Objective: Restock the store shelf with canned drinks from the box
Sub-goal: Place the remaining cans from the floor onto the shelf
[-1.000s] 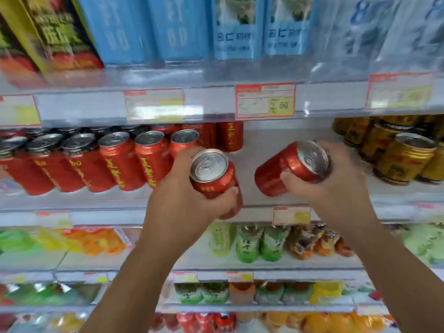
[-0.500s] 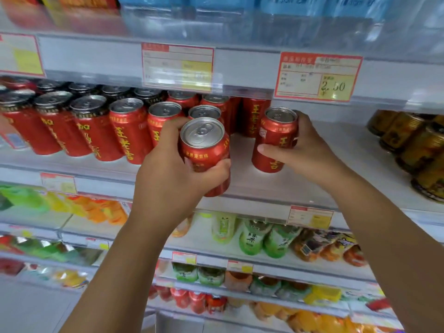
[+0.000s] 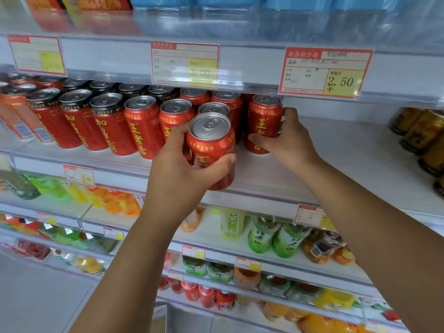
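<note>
Head cam has the left hand [image 3: 182,174] wrapped round a red can [image 3: 211,150], upright just off the shelf [image 3: 336,164] front edge; right hand [image 3: 288,143] curls round a second can [image 3: 264,123] standing beside the stocked row [image 3: 108,126]; probably full, so hefty, rigid but dentable, slick metal; grab mid-body, not the rim.

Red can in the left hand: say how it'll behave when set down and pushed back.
The red can looks sealed, tab flat, so probably full and heavy for its size. Its glossy metal should slide easily on the white shelf. Pushed near the top, it might tip.
</note>
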Action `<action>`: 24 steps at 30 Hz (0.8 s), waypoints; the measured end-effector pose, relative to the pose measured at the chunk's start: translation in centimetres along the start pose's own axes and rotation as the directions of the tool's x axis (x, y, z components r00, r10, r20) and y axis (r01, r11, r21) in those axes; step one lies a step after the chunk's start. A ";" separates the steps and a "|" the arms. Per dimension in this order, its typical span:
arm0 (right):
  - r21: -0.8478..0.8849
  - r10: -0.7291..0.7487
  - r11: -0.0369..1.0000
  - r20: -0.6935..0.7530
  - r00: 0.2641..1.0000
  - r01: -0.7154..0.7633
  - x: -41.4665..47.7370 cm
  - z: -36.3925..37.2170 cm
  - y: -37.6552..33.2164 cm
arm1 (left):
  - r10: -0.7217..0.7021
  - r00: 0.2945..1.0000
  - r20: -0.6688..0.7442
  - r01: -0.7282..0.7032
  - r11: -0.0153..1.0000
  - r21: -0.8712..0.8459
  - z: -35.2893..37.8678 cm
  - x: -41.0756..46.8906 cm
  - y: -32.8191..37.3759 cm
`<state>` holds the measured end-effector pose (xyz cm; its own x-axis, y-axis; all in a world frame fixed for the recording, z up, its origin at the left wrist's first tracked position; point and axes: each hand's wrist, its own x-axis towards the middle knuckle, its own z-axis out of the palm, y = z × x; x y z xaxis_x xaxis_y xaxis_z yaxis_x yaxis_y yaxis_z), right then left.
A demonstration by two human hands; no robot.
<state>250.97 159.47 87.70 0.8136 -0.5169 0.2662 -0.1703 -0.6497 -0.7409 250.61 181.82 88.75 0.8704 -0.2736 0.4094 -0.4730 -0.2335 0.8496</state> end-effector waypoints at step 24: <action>0.351 -0.104 0.933 0.049 0.993 0.080 -8.3 -1.5 -2.7 | 0.074 0.988 0.133 -0.068 0.996 -0.049 2.3 0.5 -0.2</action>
<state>243.85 164.66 88.45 0.8533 -0.4184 0.3111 0.1017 -0.4516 -0.8864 250.80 179.56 87.99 0.8071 -0.4115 0.4235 -0.5239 -0.1681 0.8350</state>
